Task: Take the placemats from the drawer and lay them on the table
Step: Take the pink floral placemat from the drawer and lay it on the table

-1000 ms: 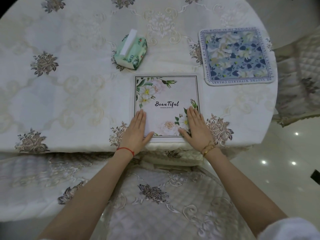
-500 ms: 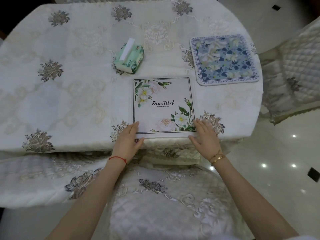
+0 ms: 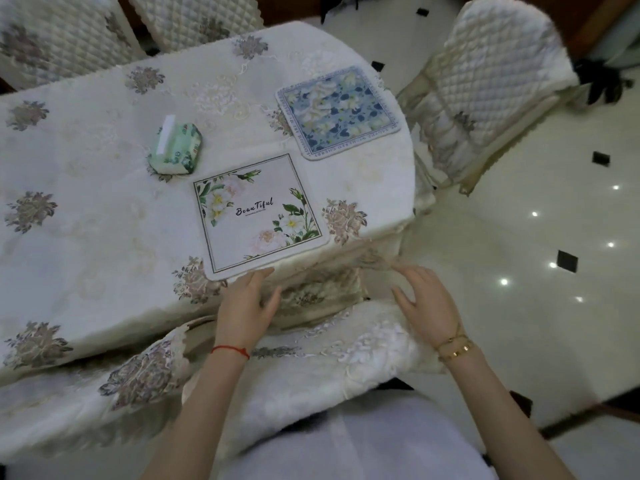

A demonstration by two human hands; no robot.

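A white placemat [image 3: 259,213] printed with flowers and the word "Beautiful" lies flat at the near edge of the table [image 3: 86,202]. A blue floral placemat [image 3: 337,110] lies flat beyond it, near the table's right edge. My left hand [image 3: 247,306] is open just below the white placemat's near edge, fingertips close to it, holding nothing. My right hand [image 3: 426,301] is open off the table's corner, above the chair cushion, and empty. No drawer is in view.
A green tissue pack [image 3: 175,148] sits left of the white placemat. A quilted chair [image 3: 485,91] stands right of the table, two more chair backs [image 3: 62,32] at the far side. A cushioned chair seat [image 3: 311,358] is under my arms. Glossy tiled floor [image 3: 519,254] on the right.
Both hands have drawn back off the white placemat toward me, the right one moving out past the table corner. The view has swung left and tilted, so more floor and chairs show.
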